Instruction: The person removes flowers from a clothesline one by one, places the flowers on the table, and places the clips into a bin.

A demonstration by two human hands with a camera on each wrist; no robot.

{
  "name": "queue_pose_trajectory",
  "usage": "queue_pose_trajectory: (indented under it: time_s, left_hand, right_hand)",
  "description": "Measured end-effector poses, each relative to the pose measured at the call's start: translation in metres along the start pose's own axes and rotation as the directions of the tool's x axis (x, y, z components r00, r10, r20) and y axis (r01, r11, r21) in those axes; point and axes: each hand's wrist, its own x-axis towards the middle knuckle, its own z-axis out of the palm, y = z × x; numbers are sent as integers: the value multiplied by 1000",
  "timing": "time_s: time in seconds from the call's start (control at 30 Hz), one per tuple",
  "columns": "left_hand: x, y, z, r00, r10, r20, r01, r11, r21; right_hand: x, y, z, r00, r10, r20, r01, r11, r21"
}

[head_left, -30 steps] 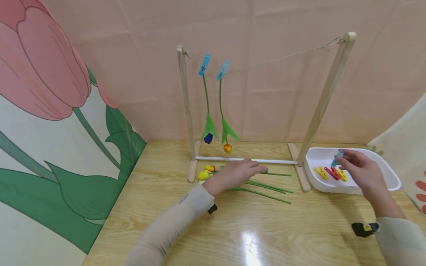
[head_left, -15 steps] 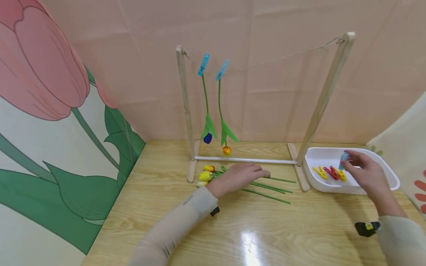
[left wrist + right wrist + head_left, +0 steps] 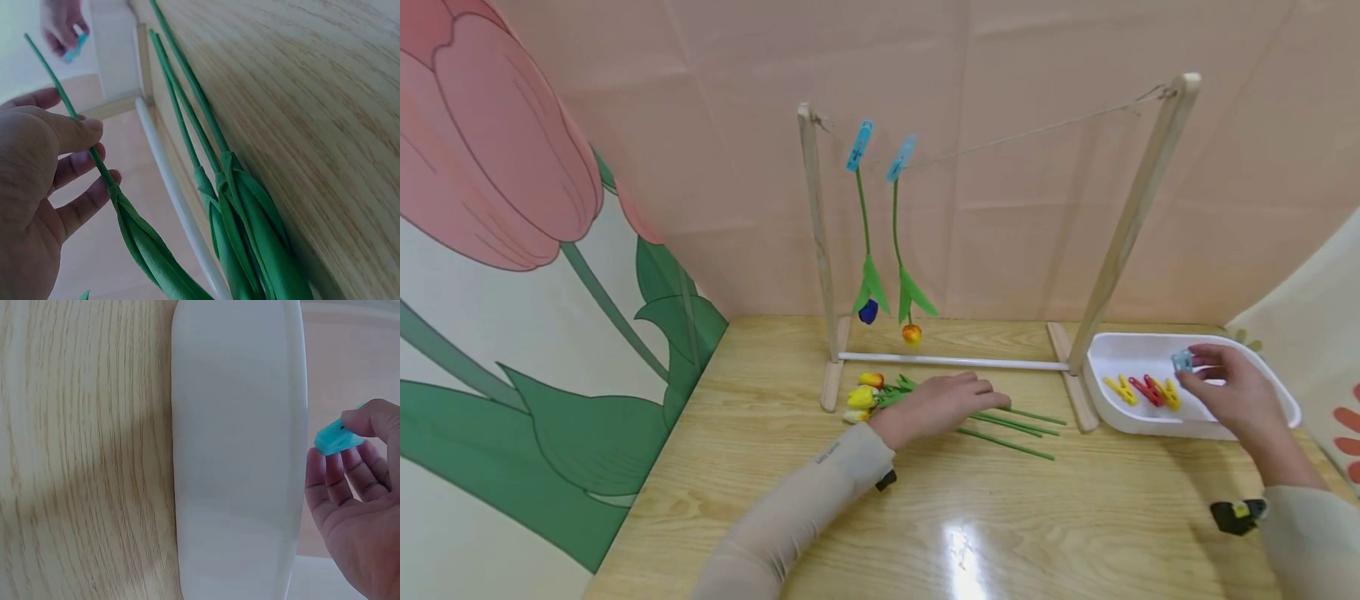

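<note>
In the left wrist view my left hand (image 3: pixel 37 162) pinches the green stem of an artificial tulip (image 3: pixel 100 162) between thumb and fingers; its bloom is out of that view. Beside it on the table lie several more tulips (image 3: pixel 215 169), stems to the right in the head view, with yellow (image 3: pixel 862 397) and red-yellow blooms at the left. Over the white tray (image 3: pixel 1285 408), my right hand (image 3: pixel 1238 392) pinches a light blue clothespin (image 3: pixel 338 437) between thumb and fingers. Under that hand, yellow and red clothespins (image 3: pixel 1144 390) lie in the tray.
A wooden stand (image 3: pixel 1123 242) with a white crossbar (image 3: pixel 955 361) holds a string (image 3: pixel 1030 133). From it hang a blue tulip (image 3: pixel 868 312) and an orange tulip (image 3: pixel 912 334), upside down, each clipped by a blue clothespin. A pink cloth (image 3: pixel 1000 250) forms the backdrop.
My right hand has shifted slightly right with the blue clothespin, which has turned in the fingers. My left hand has moved slightly right with the tulip stem.
</note>
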Motion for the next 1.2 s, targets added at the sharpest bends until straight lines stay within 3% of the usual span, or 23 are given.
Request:
queue_pose_trajectory:
  time_s: [0.3,0.53,0.97,1.2]
  left_hand:
    - [2,2,5,999,-11,52,12,1000,-6]
    - [3,2,6,998,-12,55,12,1000,0]
    - [5,4,12,998,3,59,-7,998,66]
    - [4,5,14,998,1,59,-3,999,33]
  right_hand:
    - [3,8,-7,1000,5,28,-2,995,-99]
    - [7,15,-12,999,23,37,-17,985,-172]
    - [11,27,-16,992,99,78,-81,976,-202]
    - [13,30,-15,990,104,95,-81,971,-224]
